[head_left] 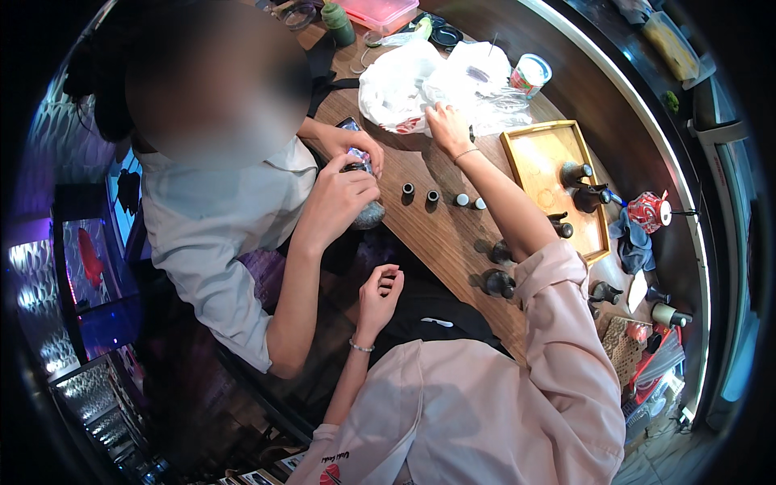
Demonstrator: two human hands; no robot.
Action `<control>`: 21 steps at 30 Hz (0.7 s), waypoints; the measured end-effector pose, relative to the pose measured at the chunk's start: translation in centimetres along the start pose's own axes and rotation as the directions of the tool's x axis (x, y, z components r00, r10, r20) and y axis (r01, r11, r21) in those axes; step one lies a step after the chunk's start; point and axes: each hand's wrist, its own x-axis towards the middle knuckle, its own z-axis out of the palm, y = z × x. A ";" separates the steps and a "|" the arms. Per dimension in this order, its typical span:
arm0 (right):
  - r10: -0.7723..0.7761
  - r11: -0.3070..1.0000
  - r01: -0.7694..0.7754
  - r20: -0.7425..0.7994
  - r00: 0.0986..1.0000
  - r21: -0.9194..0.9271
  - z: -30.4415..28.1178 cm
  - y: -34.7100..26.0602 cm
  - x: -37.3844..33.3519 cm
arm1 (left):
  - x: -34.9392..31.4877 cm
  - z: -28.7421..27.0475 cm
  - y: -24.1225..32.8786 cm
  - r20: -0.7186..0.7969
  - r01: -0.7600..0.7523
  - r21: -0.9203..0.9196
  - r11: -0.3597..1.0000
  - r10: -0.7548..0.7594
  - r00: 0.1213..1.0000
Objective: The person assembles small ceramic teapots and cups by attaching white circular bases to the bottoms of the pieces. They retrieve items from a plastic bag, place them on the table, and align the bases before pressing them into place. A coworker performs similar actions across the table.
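Observation:
My right hand stretches across the wooden table with its fingers closed on the near edge of a white plastic bag. Over my lap, my left hand is empty, its fingers loosely curled and a little apart. Small dark bottles or caps stand on the wood left of my right forearm, along with white-topped ones. Below that forearm, black spouted containers stand on the table. To the left, another person's hands hold a phone-like object and a round, dark-topped grey container.
A wooden tray with dark spouted bottles lies to the right. Behind it stand a printed white cup and a red patterned pot. A green squeeze bottle and a pink lidded box are at the far end. A person sits close on the left.

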 end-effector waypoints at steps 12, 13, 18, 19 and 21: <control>-0.158 0.974 0.219 0.530 0.833 -0.054 -1.3 -0.4 -3.0 | 0.6 0.2 0.5 0.028 -0.019 0.049 0.999 0.017 0.999; -0.156 0.972 0.228 0.569 0.807 -0.056 -1.8 -0.7 -2.9 | 0.6 0.1 0.6 0.024 -0.012 0.056 0.998 0.011 1.000; -0.186 0.972 0.233 0.606 0.773 0.000 -1.7 0.0 -3.5 | 0.7 -0.3 -0.1 0.002 -0.009 0.044 0.999 0.009 1.000; -0.188 0.976 0.216 0.602 0.776 0.026 -1.6 0.1 -3.7 | 0.8 -0.4 -0.2 -0.002 -0.006 0.036 0.999 0.006 1.000; -0.165 0.984 0.171 0.566 0.808 0.042 -1.2 0.3 -4.0 | 0.8 -0.3 -0.2 0.005 0.000 0.033 0.999 0.000 1.000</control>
